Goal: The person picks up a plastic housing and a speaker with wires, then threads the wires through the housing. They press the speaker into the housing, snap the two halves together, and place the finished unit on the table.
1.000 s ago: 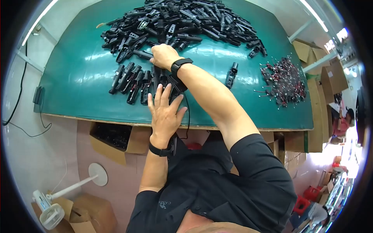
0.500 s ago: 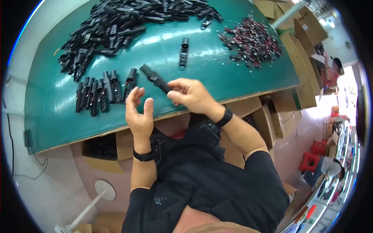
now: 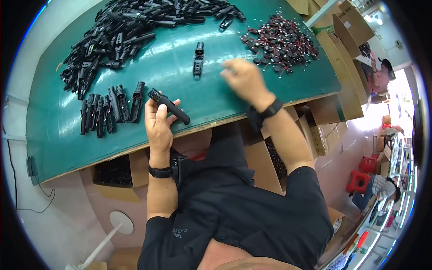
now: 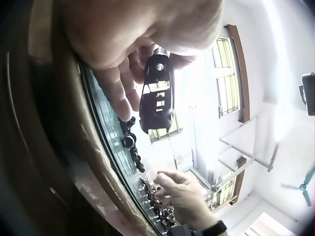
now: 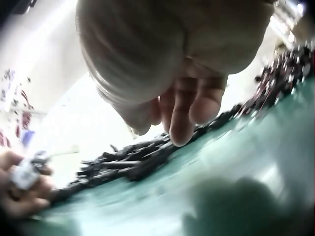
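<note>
My left hand (image 3: 158, 123) grips a black plastic handle shell (image 3: 174, 110) with a ribbed end, thumb across its side, close above the table's front edge. In the left wrist view the same shell (image 4: 157, 96) shows its hollow side with openings. My right hand (image 3: 245, 80) is over the table with nothing in it, fingers loosely bent; the right wrist view shows its fingertips (image 5: 182, 135) above the green surface. It is nearest to a heap of small round black parts with red wires (image 3: 283, 45). A single black shell (image 3: 198, 59) lies to its left.
Several similar shells (image 3: 112, 105) stand in a row at the left front of the green table (image 3: 216, 94). A large heap of shells (image 3: 130, 31) covers the back left. Cardboard boxes (image 3: 119, 173) sit below the front edge and at the right side.
The right hand took a shell from the row area, passed it to the left hand, and has moved right toward the wired parts. The left hand now holds the shell.
</note>
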Tool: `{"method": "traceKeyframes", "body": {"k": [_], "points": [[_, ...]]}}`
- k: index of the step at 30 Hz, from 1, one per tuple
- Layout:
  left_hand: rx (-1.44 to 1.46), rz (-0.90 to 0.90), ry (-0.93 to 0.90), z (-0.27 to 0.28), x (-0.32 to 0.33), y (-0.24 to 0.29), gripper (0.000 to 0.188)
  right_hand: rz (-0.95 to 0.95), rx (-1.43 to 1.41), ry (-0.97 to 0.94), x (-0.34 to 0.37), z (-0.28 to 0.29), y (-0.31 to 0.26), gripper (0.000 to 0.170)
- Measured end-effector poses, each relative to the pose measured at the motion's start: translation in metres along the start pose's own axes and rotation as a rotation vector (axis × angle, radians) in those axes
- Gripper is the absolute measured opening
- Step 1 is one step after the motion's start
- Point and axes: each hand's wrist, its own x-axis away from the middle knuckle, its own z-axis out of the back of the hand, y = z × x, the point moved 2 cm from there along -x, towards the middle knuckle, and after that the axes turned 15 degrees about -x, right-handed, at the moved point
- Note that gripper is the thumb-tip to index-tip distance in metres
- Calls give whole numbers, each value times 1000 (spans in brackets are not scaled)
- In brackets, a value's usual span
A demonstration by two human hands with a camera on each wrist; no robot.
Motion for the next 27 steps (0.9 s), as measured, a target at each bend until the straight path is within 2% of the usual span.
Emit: {"method": "traceKeyframes", "body": {"k": [1, 3, 5, 6, 9, 13, 17, 21, 22, 25, 26, 27], "points": [[88, 24, 22, 1, 0, 4, 39, -79, 177, 104, -8, 15, 23, 31], [100, 5, 35, 1, 2, 3, 39, -220, 456, 48, -14, 36, 55, 30], [134, -13, 16, 7, 3, -2, 39, -283, 516, -44, -15, 42, 82, 31], [127, -14, 37, 13, 2, -5, 39, -271, 502, -56, -16, 42, 90, 31], [103, -78, -103, 18, 0, -11, 38, -167, 416, -51, -17, 46, 96, 35], [93, -56, -67, 18, 2, -15, 36, -131, 385, 10, -9, 57, 103, 32], [-45, -130, -105, 19, 2, -18, 36, -255, 332, -46, -7, 58, 89, 30], [-43, -93, -116, 17, 4, -12, 43, -232, 369, -60, -4, 58, 91, 29], [-51, -95, -107, 16, 6, -8, 43, -227, 360, -63, -5, 58, 85, 29], [35, -76, -81, 11, 13, 3, 45, -437, -92, 67, -4, 62, 63, 27], [20, -75, -60, 18, 14, 2, 45, -432, -112, 52, -2, 56, 56, 27], [-27, -135, -105, 23, 13, 0, 47, -417, -264, 73, 0, 53, 49, 26]]}}
